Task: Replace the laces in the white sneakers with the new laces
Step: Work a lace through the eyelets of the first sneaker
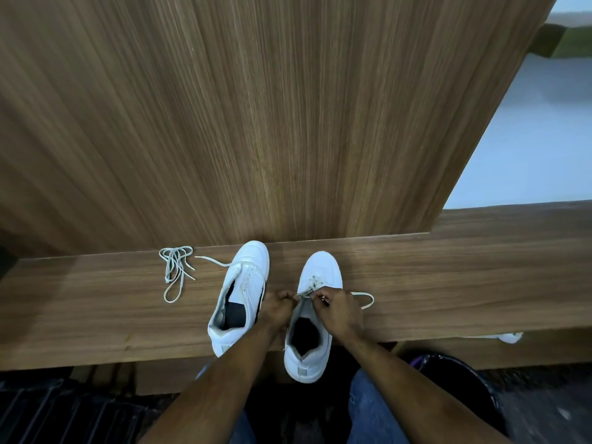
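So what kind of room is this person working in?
Probably an indoor home or office corner, though I can't be sure: a built-in wooden ledge under a wood-panelled wall, a pale wall at right, and a dark bin on the floor.

Your sneakers [253, 277] looked of smooth white leather-like material with a faint sheen; the laces [175, 272] were flat woven cloth, and the shelf [448, 277] and panel [256, 107] showed matt, fine-grained wood veneer.
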